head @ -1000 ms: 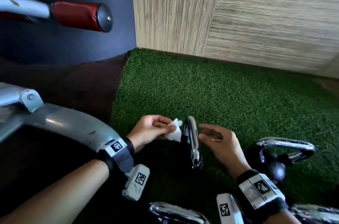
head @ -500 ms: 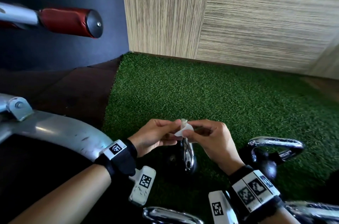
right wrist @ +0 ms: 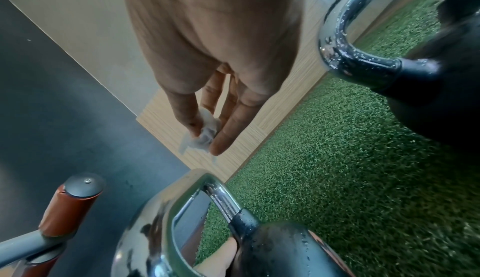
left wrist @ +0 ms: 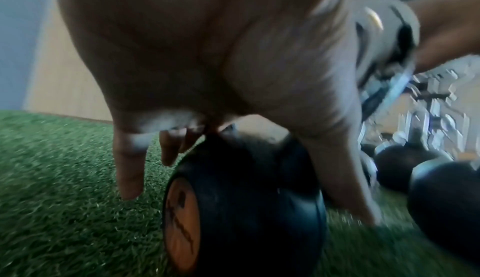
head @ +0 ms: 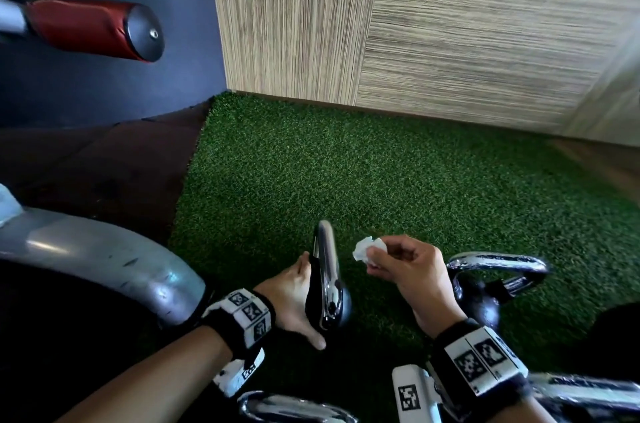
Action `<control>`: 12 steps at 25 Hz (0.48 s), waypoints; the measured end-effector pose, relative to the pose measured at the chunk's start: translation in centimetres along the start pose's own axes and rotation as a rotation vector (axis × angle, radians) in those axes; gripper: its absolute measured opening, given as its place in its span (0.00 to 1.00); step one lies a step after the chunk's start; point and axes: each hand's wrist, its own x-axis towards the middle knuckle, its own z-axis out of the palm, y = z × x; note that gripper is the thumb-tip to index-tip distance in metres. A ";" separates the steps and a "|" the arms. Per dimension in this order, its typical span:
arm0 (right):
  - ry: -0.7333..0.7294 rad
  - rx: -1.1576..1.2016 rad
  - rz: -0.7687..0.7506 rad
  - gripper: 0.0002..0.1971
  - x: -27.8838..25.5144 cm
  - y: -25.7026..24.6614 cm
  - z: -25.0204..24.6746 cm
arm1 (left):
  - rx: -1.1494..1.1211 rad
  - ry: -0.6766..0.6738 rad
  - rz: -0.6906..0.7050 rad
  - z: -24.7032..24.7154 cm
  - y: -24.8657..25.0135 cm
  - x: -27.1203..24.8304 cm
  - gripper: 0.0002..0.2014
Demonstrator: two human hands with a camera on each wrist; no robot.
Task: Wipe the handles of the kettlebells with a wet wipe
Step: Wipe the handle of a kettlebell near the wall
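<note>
A black kettlebell [head: 330, 310] with a chrome handle [head: 327, 263] stands on the green turf [head: 381, 180]. My left hand [head: 291, 294] rests against its round body, fingers straight down one side and thumb low on the near side. The left wrist view shows that body [left wrist: 246, 199] with an orange label [left wrist: 182, 224] under the palm. To the right of the handle, my right hand [head: 381, 259] pinches a crumpled white wipe [head: 367, 247] in the air, apart from the handle. In the right wrist view the wipe [right wrist: 205, 132] sits between thumb and fingers above the wet handle [right wrist: 221, 197].
A second kettlebell [head: 481, 304] with a chrome handle [head: 495, 258] stands just right of my right hand. More chrome handles [head: 294, 408] lie at the bottom edge. A grey machine frame [head: 104, 259] and a red padded bar [head: 86, 29] are on the left, a wood-panel wall [head: 450, 24] behind.
The wipe went from my left hand to my right. The left hand dropped onto the kettlebell's body, and the right hand drew away to the right of the handle with the wipe.
</note>
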 end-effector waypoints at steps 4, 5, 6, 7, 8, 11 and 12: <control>0.029 0.000 0.027 0.04 0.1 1.1 -0.8 | 0.028 0.163 -0.124 2.3 0.9 -0.3 0.79; 0.034 -0.008 0.035 0.05 0.3 1.5 -0.7 | 0.029 0.239 -0.129 2.5 1.2 -0.6 0.76; 0.039 -0.021 0.049 0.06 0.5 1.8 -0.6 | 0.040 0.298 -0.117 2.5 1.6 -1.1 0.73; 0.046 -0.032 0.054 0.06 0.8 2.2 -0.5 | 0.051 0.340 -0.096 2.5 1.7 -1.1 0.70; 0.052 -0.037 0.057 0.06 1.0 2.4 -0.3 | 0.055 0.359 -0.067 2.1 2.0 -1.4 0.67; 0.075 -0.092 0.059 0.05 1.6 3.2 0.3 | 0.062 0.310 0.063 0.0 1.3 -1.8 0.58; 0.079 -0.110 0.062 0.05 1.7 3.6 0.4 | 0.046 0.271 0.130 -0.9 0.8 -2.0 0.53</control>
